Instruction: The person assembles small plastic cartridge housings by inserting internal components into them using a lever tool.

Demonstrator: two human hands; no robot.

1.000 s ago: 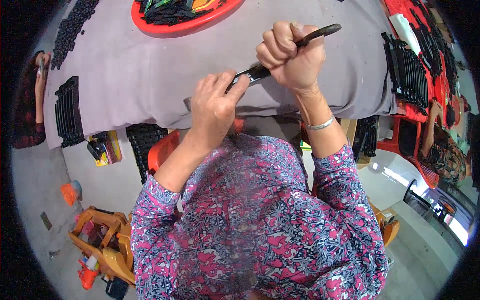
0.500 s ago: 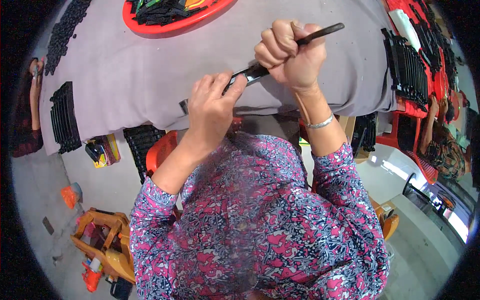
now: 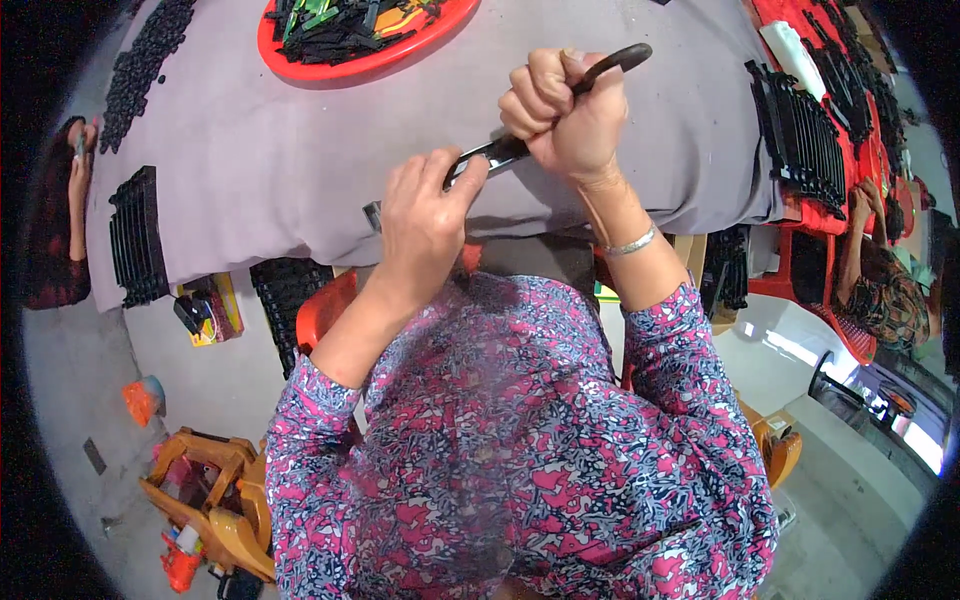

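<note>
My left hand (image 3: 425, 215) is closed over a long narrow black part with a shiny silvery face (image 3: 480, 160). One end of that part sticks out below the fingers, at the table's front edge; its middle is hidden by the hand. My right hand (image 3: 570, 115) is wrapped in a fist around a dark-handled tool (image 3: 630, 57). The handle's rounded end juts out past the thumb, up and to the right. Below the fist, the tool's dark front end meets the part beside my left thumb. The fist hides the tool's middle, so its exact kind cannot be told.
A red tray (image 3: 370, 75) of black and green pieces stands on the grey cloth (image 3: 300, 160). Small black pieces (image 3: 145, 75) lie far left. Rows of black strips rest left (image 3: 135, 235) and right (image 3: 800, 140). Two people (image 3: 70, 220) (image 3: 880, 280) work at the sides.
The tool's handle end has swung left and looks more curved, with my right fist moved slightly left. My left hand keeps its hold. The whole view has shifted a little.
</note>
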